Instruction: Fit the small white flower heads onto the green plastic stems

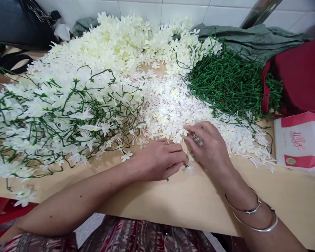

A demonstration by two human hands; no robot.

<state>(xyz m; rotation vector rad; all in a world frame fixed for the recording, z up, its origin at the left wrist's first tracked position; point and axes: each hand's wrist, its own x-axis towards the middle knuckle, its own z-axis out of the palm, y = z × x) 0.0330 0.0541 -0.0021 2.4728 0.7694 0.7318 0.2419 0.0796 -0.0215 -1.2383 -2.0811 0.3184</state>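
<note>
"White tiled wall [139, 7] behind that pale wooden desk [291, 199]?"

"Yes, white artificial blossoms [170, 94] heaped across it."

"Fingers [198, 131]?"

"Right hand [212, 144]: pinching one blossom [184, 132]. Left hand [161, 159]: curled, grip unclear."

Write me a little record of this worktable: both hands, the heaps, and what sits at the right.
Left hand: curled, contents hidden
Right hand: grip at loose white artificial blossoms; pinch unclear
Left heap: white artificial flowers on green stems
Right heap: thin dark-green plastic-looking stems
Back heap: creamy-white artificial flowers
Far right: dark-red bag; pink-and-white printed packet
Surface: pale wood-toned table
</note>
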